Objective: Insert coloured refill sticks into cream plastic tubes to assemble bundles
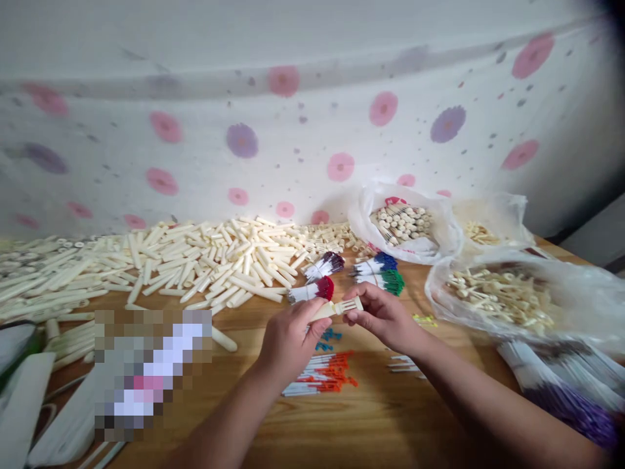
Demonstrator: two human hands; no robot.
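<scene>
Over the middle of the table, my left hand (289, 331) pinches a cream plastic piece (325, 312) between thumb and fingers. My right hand (385, 316) has closed on the far end of a cream slotted pen part (348, 305), whose narrow slots face up. The two pieces meet between my hands; whether they are joined I cannot tell. Below them lie orange-tipped white refills (325, 374) and small blue pieces (329, 337). Just behind my hands are refill bundles with red ends (312, 290), green ends (385, 282), blue ends (375, 263) and dark purple ends (325, 265).
Cream pen barrels (215, 257) are heaped at the back left. Plastic bags of cream parts (405, 221) (502, 299) stand at the right, near purple-ended refills (561, 391). Yellow pieces (424, 320) and white refills (405, 365) lie near my right forearm. A blurred-out object (151, 378) is at left.
</scene>
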